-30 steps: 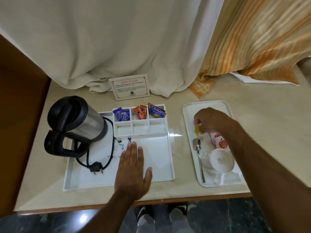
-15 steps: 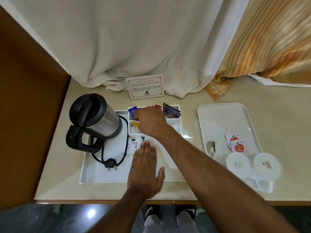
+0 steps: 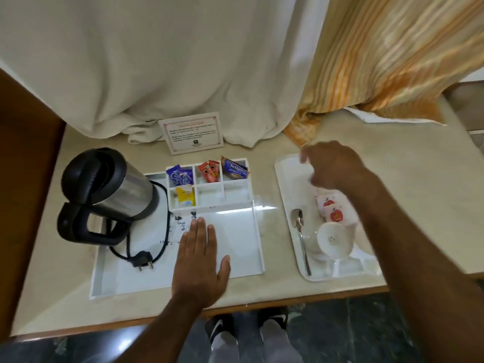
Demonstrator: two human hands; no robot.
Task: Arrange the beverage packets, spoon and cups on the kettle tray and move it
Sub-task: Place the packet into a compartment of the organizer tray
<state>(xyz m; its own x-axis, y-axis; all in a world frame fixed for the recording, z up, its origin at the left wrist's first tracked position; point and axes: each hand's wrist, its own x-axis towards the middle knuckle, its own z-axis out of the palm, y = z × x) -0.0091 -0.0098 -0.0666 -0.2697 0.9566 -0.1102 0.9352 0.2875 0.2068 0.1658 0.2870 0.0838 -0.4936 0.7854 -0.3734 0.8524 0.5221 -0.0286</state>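
A white kettle tray (image 3: 243, 258) holds a steel and black kettle (image 3: 104, 192) and a compartment box. The back compartments hold blue packets (image 3: 180, 177), red packets (image 3: 209, 171) and a Tetley packet (image 3: 234, 170). A yellow packet (image 3: 186, 197) lies in the front left compartment. My left hand (image 3: 201, 258) rests flat on the kettle tray, holding nothing. My right hand (image 3: 332, 166) hovers blurred over the second white tray (image 3: 285, 174), fingers apart with nothing visible in them. On that tray lie a spoon (image 3: 301, 239), white packets with red marks (image 3: 331, 209) and an upturned white cup (image 3: 334, 239).
A printed card (image 3: 192, 132) stands behind the kettle tray against a white curtain (image 3: 157, 61). An orange striped curtain (image 3: 392, 53) hangs at the right. The kettle's cord and plug (image 3: 142, 260) lie on the tray. The counter's front edge (image 3: 235, 307) runs just below my left wrist.
My right hand carried a yellow packet from the right tray to the front left compartment, left it there, and has moved back over the right tray. My left hand stayed flat.
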